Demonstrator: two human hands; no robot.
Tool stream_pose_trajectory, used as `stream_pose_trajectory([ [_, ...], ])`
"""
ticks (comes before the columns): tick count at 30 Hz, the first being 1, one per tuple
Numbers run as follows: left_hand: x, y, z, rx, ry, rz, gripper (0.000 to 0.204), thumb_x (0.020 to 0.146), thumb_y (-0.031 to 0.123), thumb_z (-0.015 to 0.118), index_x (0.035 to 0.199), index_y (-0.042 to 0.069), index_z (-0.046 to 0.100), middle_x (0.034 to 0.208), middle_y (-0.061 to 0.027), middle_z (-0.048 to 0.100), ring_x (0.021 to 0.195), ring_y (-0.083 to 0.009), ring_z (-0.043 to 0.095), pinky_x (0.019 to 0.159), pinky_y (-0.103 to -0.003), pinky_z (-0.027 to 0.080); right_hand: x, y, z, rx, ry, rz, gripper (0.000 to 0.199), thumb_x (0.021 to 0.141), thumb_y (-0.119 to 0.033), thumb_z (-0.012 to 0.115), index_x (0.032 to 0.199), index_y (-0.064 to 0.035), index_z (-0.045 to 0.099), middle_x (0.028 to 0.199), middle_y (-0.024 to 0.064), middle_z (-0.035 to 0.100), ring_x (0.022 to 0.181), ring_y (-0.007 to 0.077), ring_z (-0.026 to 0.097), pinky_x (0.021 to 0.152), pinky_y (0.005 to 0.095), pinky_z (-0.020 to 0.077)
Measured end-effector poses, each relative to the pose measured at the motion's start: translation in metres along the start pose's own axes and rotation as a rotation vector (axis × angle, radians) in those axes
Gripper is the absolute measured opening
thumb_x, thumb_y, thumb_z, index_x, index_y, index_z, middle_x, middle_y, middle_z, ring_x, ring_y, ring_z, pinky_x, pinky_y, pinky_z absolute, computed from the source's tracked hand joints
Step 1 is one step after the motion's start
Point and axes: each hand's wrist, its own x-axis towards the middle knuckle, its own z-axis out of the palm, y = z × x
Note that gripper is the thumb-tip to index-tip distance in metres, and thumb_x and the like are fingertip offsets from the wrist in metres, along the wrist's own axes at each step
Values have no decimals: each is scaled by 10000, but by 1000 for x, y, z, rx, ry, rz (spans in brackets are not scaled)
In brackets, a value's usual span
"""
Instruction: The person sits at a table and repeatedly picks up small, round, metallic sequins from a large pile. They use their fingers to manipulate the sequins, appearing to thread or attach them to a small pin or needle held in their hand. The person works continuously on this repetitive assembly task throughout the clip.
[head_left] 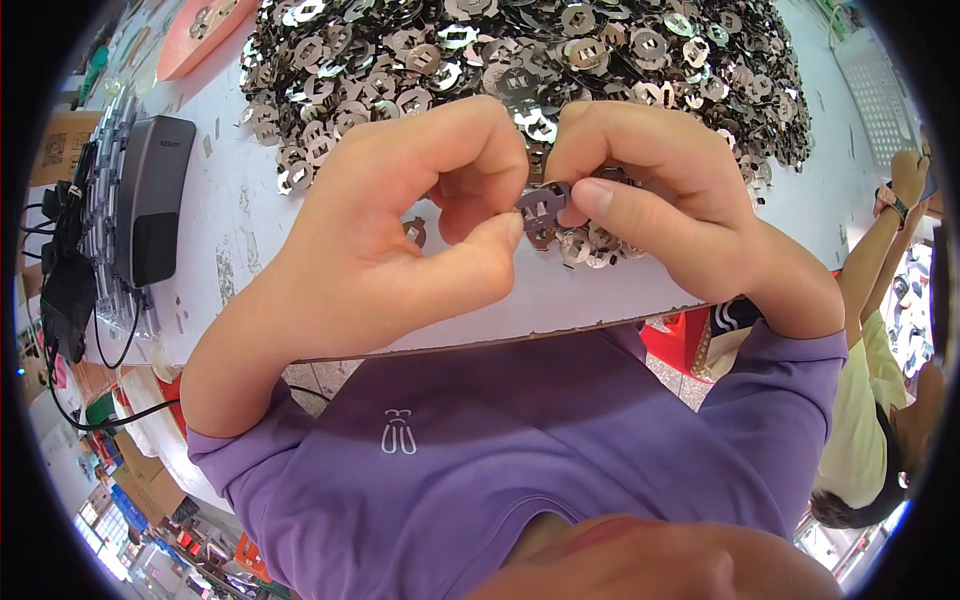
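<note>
My left hand (400, 230) and my right hand (660, 190) meet over the near edge of a white table (230, 230). Between the thumbs and fingertips of both hands sits one small round metal stamped part (542, 203) with cut-out slots. A big heap of the same shiny metal parts (520, 60) covers the far middle of the table, and a few lie loose just under my right hand (590, 245). One single part (415, 232) rests on the table behind my left hand.
A dark grey box-shaped device (150, 195) with cables stands at the table's left edge. An orange tray (195, 35) lies far left. A white perforated basket (880, 95) sits far right. Another person in a yellow shirt (870, 400) is at the right.
</note>
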Motion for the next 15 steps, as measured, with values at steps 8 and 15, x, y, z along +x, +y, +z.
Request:
stream_pose_trajectory([
  [8,2,-3,3,78,-19,82,143,679,97,573,733,23,463,663,-29,442,608,-135,427,573,-256,346,5,3,-7,-142,-54,11,50,752,-41,563,751,9,560,657,59,532,568,148,504,512,269,368],
  [15,3,-4,6,86,-115,159,146,672,101,590,715,21,475,622,-37,472,547,-152,457,524,-273,365,5,4,-9,-188,-142,-110,38,663,-32,575,647,0,564,571,64,527,508,170,498,468,286,349],
])
